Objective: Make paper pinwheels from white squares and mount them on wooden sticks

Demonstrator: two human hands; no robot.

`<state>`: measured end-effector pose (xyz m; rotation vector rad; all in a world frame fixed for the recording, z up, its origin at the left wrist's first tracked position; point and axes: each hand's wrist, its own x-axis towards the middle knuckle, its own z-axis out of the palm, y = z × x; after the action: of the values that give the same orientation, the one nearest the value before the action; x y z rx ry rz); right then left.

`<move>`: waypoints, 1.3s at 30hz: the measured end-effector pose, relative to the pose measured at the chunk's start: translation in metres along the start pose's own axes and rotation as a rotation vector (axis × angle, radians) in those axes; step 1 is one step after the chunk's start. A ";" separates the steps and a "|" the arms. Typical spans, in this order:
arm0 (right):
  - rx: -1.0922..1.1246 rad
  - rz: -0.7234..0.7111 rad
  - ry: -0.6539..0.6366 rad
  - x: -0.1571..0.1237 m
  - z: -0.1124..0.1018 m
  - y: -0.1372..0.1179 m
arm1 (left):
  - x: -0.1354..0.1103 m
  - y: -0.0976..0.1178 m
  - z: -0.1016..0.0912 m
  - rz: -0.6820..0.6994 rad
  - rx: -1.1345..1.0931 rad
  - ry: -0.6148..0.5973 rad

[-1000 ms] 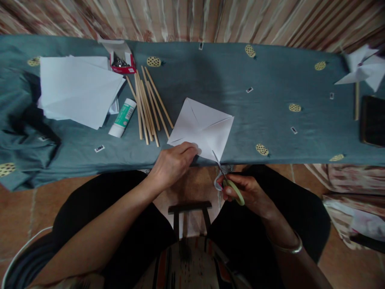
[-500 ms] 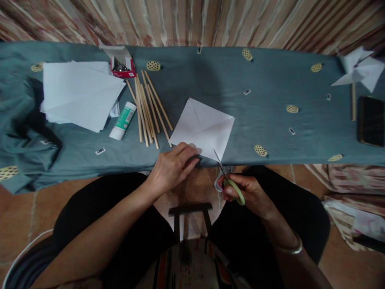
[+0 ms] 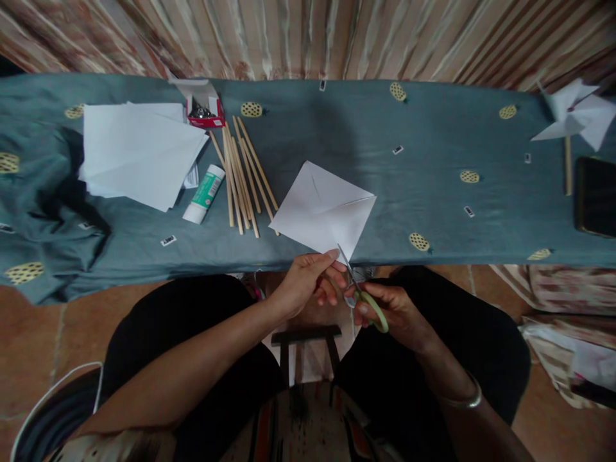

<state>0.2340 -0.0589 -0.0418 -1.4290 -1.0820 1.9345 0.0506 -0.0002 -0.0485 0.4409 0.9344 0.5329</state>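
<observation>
A white square sheet of paper [image 3: 317,212] lies at the table's near edge, turned cornerwise, with slits or creases running in from its corners. My left hand [image 3: 308,282] pinches its near edge, thumb on top and fingers below. With my right hand [image 3: 389,314] I hold scissors with pale green handles [image 3: 375,312]. Their blades lie at the sheet's near corner, close to my left fingertips. How far the blades are apart is hard to make out.
Left of the sheet lie several wooden sticks [image 3: 244,179], a glue stick [image 3: 204,194], a paper stack [image 3: 139,154] and a red box of small metal items [image 3: 205,112]. Far right are a paper pinwheel [image 3: 575,115] and a dark phone [image 3: 595,196]. A patterned curtain [image 3: 308,38] hangs behind.
My left hand has slid right along the sheet's near edge, from lying on it to pinching it beside the scissors. My right hand has barely moved. The view has shifted slightly.
</observation>
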 end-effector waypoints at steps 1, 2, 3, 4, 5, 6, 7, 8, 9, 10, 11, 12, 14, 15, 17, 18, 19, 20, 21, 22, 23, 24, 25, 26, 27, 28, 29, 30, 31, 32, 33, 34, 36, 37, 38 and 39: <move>-0.002 0.001 -0.004 0.000 0.000 0.000 | 0.001 0.000 0.001 0.000 -0.016 0.006; -0.004 0.000 -0.006 0.000 0.001 0.000 | 0.002 0.000 0.002 0.000 -0.028 0.013; -0.007 -0.005 -0.008 0.001 0.001 0.001 | 0.003 -0.001 0.003 -0.001 -0.037 0.020; -0.010 -0.014 -0.009 0.001 0.001 0.001 | 0.003 -0.001 0.004 -0.001 -0.044 0.025; -0.015 -0.026 -0.011 0.001 0.002 0.001 | 0.003 -0.001 0.005 0.000 -0.048 0.030; -0.021 -0.039 -0.014 0.002 0.002 0.002 | 0.004 -0.002 0.006 -0.001 -0.048 0.031; -0.030 -0.057 -0.018 0.002 0.002 0.002 | 0.004 -0.002 0.007 -0.003 -0.046 0.030; -0.040 -0.078 -0.019 0.003 0.003 0.003 | 0.005 -0.002 0.007 -0.007 -0.043 0.028; -0.050 -0.099 -0.020 0.004 0.003 0.003 | 0.005 -0.003 0.008 -0.012 -0.039 0.026; -0.059 -0.118 -0.017 0.005 0.003 0.003 | 0.005 -0.003 0.008 -0.018 -0.035 0.023; -0.064 -0.132 -0.012 0.006 0.004 0.003 | 0.006 -0.004 0.009 -0.024 -0.031 0.019; -0.067 -0.142 -0.009 0.007 0.004 0.003 | 0.006 -0.004 0.009 -0.029 -0.026 0.014; -0.071 -0.150 -0.008 0.009 0.003 0.003 | 0.006 -0.004 0.009 -0.033 -0.013 0.001; -0.075 -0.151 -0.009 0.010 0.003 0.003 | 0.006 -0.004 0.009 -0.035 -0.005 -0.005; -0.091 -0.152 -0.013 0.011 0.002 0.002 | 0.005 -0.003 0.009 -0.037 0.001 -0.007; -0.098 -0.153 -0.012 0.011 0.001 0.002 | 0.005 -0.002 0.009 -0.038 0.000 -0.004; -0.102 -0.155 -0.011 0.011 0.001 0.002 | 0.005 -0.002 0.009 -0.039 -0.001 -0.001; -0.098 -0.156 -0.012 0.011 0.000 0.003 | 0.004 -0.002 0.009 -0.040 -0.003 0.003; -0.090 -0.155 -0.013 0.011 0.000 0.003 | 0.004 -0.002 0.009 -0.041 -0.001 0.004; -0.077 -0.153 -0.014 0.011 0.000 0.003 | 0.005 -0.002 0.009 -0.039 0.001 0.006; -0.066 -0.150 -0.013 0.011 0.000 0.004 | 0.005 -0.003 0.009 -0.034 0.005 0.008; -0.058 -0.146 -0.012 0.011 0.001 0.004 | 0.005 -0.003 0.008 -0.029 0.006 0.011; -0.058 -0.140 -0.012 0.011 0.001 0.004 | 0.005 -0.003 0.008 -0.023 0.007 0.014; -0.063 -0.136 -0.011 0.011 0.001 0.003 | 0.006 -0.004 0.008 -0.019 0.006 0.015; -0.070 -0.134 -0.012 0.011 0.001 0.003 | 0.006 -0.004 0.008 -0.016 0.004 0.016; -0.075 -0.133 -0.011 0.011 0.001 0.002 | 0.006 -0.004 0.007 -0.016 0.001 0.015; -0.076 -0.134 -0.008 0.011 0.001 0.001 | 0.006 -0.004 0.007 -0.017 -0.003 0.012; -0.074 -0.135 -0.004 0.011 0.001 0.000 | 0.006 -0.004 0.007 -0.017 -0.007 0.009; -0.072 -0.134 0.000 0.011 0.002 -0.001 | 0.006 -0.004 0.007 -0.016 -0.010 0.007; -0.069 -0.130 0.005 0.011 0.002 -0.002 | 0.006 -0.005 0.007 -0.014 -0.014 0.006; -0.068 -0.123 0.008 0.011 0.002 -0.002 | 0.006 -0.005 0.007 -0.011 -0.017 0.006; -0.068 -0.117 0.011 0.010 0.003 -0.003 | 0.006 -0.005 0.007 -0.009 -0.018 0.006; -0.065 -0.115 0.019 0.010 0.004 -0.004 | 0.006 -0.005 0.008 -0.007 -0.016 0.008; -0.059 -0.119 0.024 0.010 0.005 -0.004 | 0.006 -0.005 0.008 -0.007 -0.013 0.011; -0.051 -0.124 0.029 0.010 0.005 -0.004 | 0.006 -0.005 0.008 -0.010 -0.010 0.012; -0.046 -0.128 0.033 0.010 0.006 -0.004 | 0.006 -0.004 0.008 -0.012 -0.006 0.014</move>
<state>0.2253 -0.0510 -0.0436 -1.3765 -1.1801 1.8013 0.0609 -0.0012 -0.0506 0.4263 0.9477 0.5286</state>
